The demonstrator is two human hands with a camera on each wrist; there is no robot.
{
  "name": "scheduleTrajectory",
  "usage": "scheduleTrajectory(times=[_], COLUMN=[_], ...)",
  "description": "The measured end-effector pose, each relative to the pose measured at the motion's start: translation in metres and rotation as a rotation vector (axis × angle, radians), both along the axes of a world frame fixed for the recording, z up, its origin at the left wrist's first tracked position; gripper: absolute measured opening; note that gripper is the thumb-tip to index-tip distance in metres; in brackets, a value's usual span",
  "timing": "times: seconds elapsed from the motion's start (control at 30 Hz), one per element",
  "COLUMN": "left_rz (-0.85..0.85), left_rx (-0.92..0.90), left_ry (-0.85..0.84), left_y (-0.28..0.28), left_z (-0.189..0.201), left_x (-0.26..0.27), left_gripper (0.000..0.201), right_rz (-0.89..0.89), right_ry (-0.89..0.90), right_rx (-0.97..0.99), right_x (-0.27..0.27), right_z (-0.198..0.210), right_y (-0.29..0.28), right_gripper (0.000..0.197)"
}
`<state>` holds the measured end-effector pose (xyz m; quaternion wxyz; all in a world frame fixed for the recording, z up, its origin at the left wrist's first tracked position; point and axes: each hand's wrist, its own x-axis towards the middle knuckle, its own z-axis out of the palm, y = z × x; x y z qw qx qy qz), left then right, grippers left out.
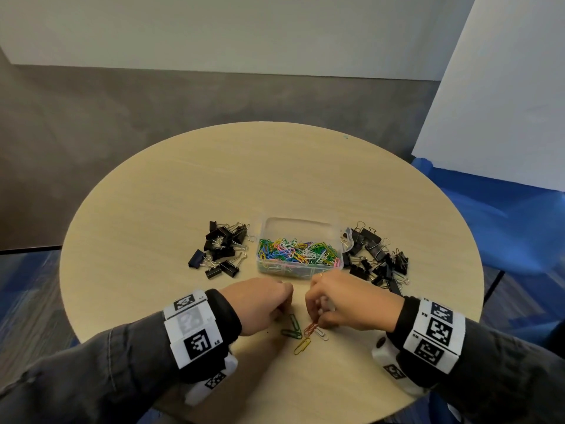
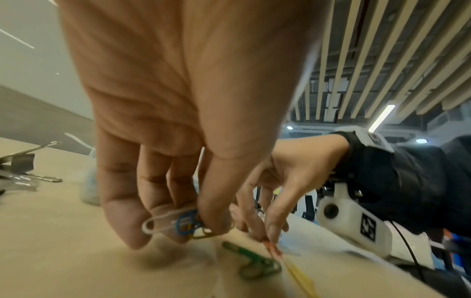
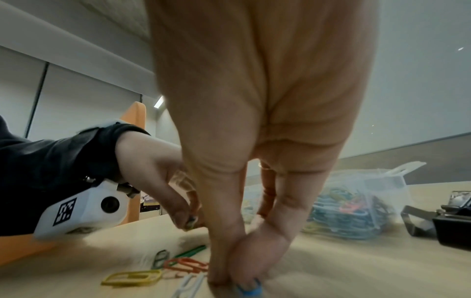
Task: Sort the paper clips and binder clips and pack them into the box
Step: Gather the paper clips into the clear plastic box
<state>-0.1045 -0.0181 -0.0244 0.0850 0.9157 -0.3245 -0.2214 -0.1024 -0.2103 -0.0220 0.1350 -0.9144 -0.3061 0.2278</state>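
Observation:
A clear plastic box (image 1: 335, 240), lid off, holds a heap of coloured paper clips (image 1: 298, 251) at the table's middle. My left hand (image 1: 284, 310) pinches a small bunch of white, blue and yellow paper clips (image 2: 178, 223) just above the table. My right hand (image 1: 316, 322) is beside it, thumb and fingers pinched down on a blue paper clip (image 3: 248, 290) at the tabletop, touching the orange clip (image 2: 274, 249). Loose on the table under both hands lie green clips (image 1: 292, 327), an orange clip (image 1: 310, 328), a white clip (image 1: 321, 334) and a yellow clip (image 1: 302, 345).
Black binder clips lie in two piles, one left of the box (image 1: 221, 249) and one right of it (image 1: 377, 260). The box's lid (image 1: 348, 240) stands at its right end. The round wooden table (image 1: 183, 185) has its near edge just behind my wrists.

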Motion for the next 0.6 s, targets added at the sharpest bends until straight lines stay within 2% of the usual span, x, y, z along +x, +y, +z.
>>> scheduleTrajectory(times=[0.13,0.27,0.37,0.53,0.6], left_rz=[0.019,0.123,0.214,0.214,0.188], left_rx=[-0.176,-0.361,-0.459,-0.252,-0.285], left_ry=[0.002,-0.199,-0.294,-0.241,-0.294], left_y=[0.006,0.009,0.008,0.008,0.007], left_z=[0.02,0.028,0.029,0.024,0.023], left_x=[0.011,0.033,0.053,0.066,0.058], left_gripper=[0.016,0.013,0.014,0.04,0.043], right_rz=[-0.034,-0.1,-0.099,-0.126,-0.098], right_ry=[0.023,-0.018,-0.078,0.005,0.006], right_rx=[0.075,0.07,0.002,0.015,0.0], right_x=[-0.001,0.003,0.007,0.002,-0.001], right_z=[0.0,-0.002,-0.003,-0.002,-0.001], right_y=[-0.009,-0.014,-0.016,-0.016,-0.017], right_gripper=[0.017,0.032,0.029,0.013,0.007])
